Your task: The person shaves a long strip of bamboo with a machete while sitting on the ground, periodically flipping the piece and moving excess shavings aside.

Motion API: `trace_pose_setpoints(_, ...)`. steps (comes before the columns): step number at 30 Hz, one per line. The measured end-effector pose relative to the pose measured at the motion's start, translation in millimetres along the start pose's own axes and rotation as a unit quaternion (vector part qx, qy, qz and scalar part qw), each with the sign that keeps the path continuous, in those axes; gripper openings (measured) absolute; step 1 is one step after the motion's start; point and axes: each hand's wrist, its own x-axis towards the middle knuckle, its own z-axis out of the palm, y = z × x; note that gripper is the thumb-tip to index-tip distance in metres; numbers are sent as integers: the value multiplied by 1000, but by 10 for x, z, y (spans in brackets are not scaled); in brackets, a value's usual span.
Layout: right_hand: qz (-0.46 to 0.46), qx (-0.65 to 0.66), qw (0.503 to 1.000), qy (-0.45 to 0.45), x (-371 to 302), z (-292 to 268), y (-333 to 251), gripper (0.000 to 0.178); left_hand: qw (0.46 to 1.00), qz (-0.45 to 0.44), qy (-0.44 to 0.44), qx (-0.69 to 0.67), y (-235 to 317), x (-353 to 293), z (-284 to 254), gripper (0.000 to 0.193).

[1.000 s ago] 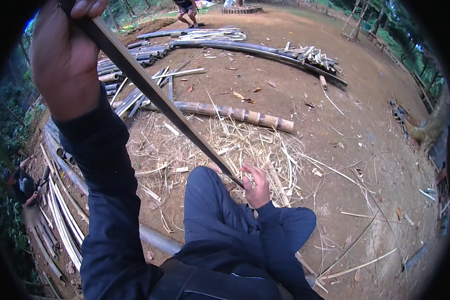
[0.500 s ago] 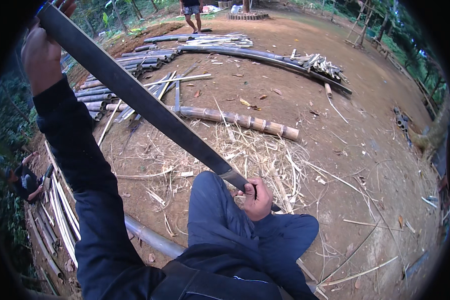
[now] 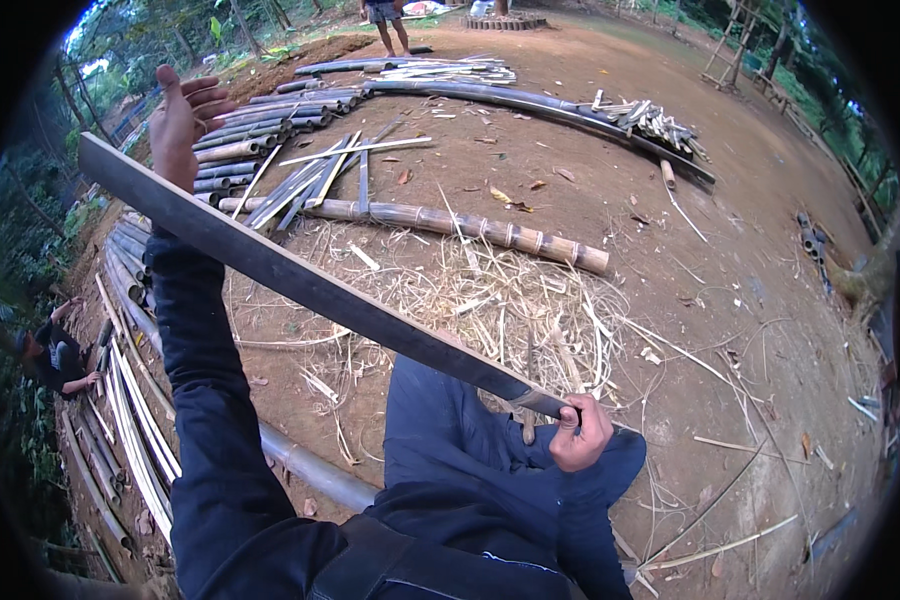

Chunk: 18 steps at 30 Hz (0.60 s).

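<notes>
A long, dark bamboo slat (image 3: 305, 285) slants across in front of me, its far end up at the left and its near end at my right knee. My right hand (image 3: 582, 432) grips that near end, fingers wrapped round it and thumb on top. Beyond the slat's upper left part, my left hand (image 3: 182, 125) is raised with its fingers apart and nothing in it. The left forearm passes behind the slat. A tan, rounded piece like a handle (image 3: 529, 430) shows against my lap, just left of my right hand; its kind is unclear.
Pale shavings (image 3: 510, 310) lie ahead of my legs, before a thick bamboo pole (image 3: 470, 225). Cut bamboo poles (image 3: 232, 150) and split strips (image 3: 315, 180) are piled at the far left. A person (image 3: 62, 350) sits at the left; another (image 3: 385, 25) stands at the back.
My left hand has let go of the slat's far end and spread its fingers. That end has swung lower, while my right hand has shifted right with the near end.
</notes>
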Motion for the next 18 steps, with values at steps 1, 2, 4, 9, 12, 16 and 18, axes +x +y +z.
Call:
trace_pose_setpoints(1, 8, 7, 1000, 7, 22, 61, -57, 26, 1000, 2, -19, -13, 67, -96, 21, 78)
trace_pose_setpoints(2, 9, -11, 1000, 13, 39, 29, -32, 26, 998, -6, -30, -49, -79, -161, 127, 75)
trace_pose_setpoints(4, 24, -22, 999, 24, 73, 3, -60, 26, 990, 2, -89, -109, -117, -261, 137, 71)
trace_pose_setpoints(9, 80, -36, 995, 42, 69, -57, 19, 27, 992, -67, -109, -13, -449, -806, 327, 53)
trace_pose_setpoints(12, 153, 28, 987, 40, 38, 5, -31, 28, 957, 54, -172, 226, -686, -1145, 379, 41)
trace_pose_setpoints(16, 236, 111, 965, 8, 233, 3, -11, 31, 890, -21, -370, 265, -850, -1908, 686, 44)
trace_pose_setpoints(18, 294, 207, 932, -34, 457, 34, -67, 33, 861, 150, -437, 212, -997, -2372, 795, 54)
